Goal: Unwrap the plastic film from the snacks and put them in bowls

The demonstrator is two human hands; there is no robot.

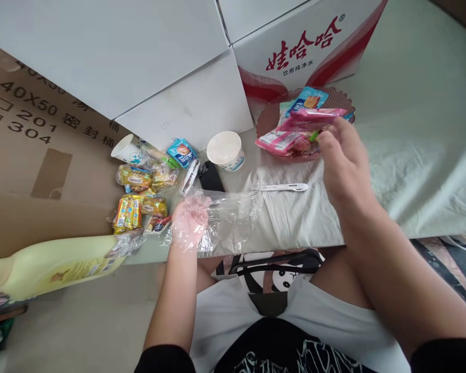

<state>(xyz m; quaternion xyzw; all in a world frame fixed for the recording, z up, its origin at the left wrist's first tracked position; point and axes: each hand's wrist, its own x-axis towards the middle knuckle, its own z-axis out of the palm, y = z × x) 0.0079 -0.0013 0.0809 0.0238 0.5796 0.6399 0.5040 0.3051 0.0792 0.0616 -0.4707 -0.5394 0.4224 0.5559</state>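
Note:
My left hand (189, 223) is at the table's front edge, its fingers curled in a crinkled clear plastic bag (233, 215) that spreads to the right. Thin film covers part of the palm. Over at the back right, my right hand (344, 160), slightly blurred, pinches a pink snack packet (308, 119) above a scalloped, reddish see-through plate (266, 122). On that plate lie other packets, among them a blue one (308, 98) and a pink-and-white one (277, 142). Between the hands lies a white pen-like cutter (283, 187).
A white paper bowl (226, 150) stands behind the bag, near a black flat object (212, 177). Several wrapped snacks (134, 212) and a tipped paper cup (127, 150) lie left. White cartons (295, 52) wall the back; a yellow bottle (62, 264) juts in at left.

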